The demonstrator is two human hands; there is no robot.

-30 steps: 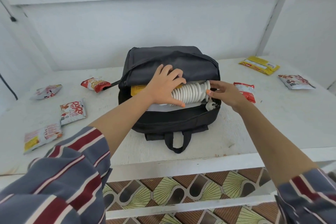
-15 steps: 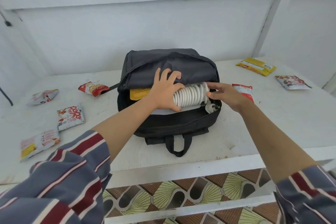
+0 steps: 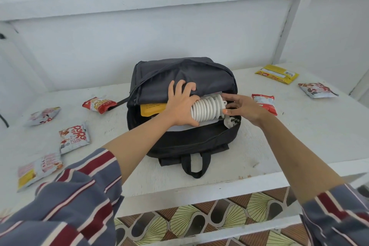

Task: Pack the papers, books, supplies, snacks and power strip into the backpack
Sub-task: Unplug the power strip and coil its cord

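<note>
A black backpack [image 3: 185,142] lies unzipped in the middle of the white table [image 3: 299,146]. In its opening sit a yellow book [image 3: 151,109], white paper and the white power strip [image 3: 207,109] wrapped in its coiled cord, the plug [image 3: 231,122] hanging at the right end. My left hand [image 3: 180,106] grips the left part of the coil, fingertips under the bag's flap. My right hand [image 3: 243,107] holds the coil's right end with thumb and fingers. Snack packets lie on the table: a red one [image 3: 264,103] beside my right hand, another red one [image 3: 98,104] left of the bag.
More snack packets lie loose: a yellow one [image 3: 277,73] and a silver one [image 3: 317,90] at the far right, three silver ones [image 3: 73,138] [image 3: 45,115] [image 3: 38,170] at the left. White walls stand behind the table. Patterned floor shows below the front edge.
Both hands have pushed the coiled power strip slightly deeper into the bag opening; my right hand moved closer to the coil's end. The view shifted a little.
</note>
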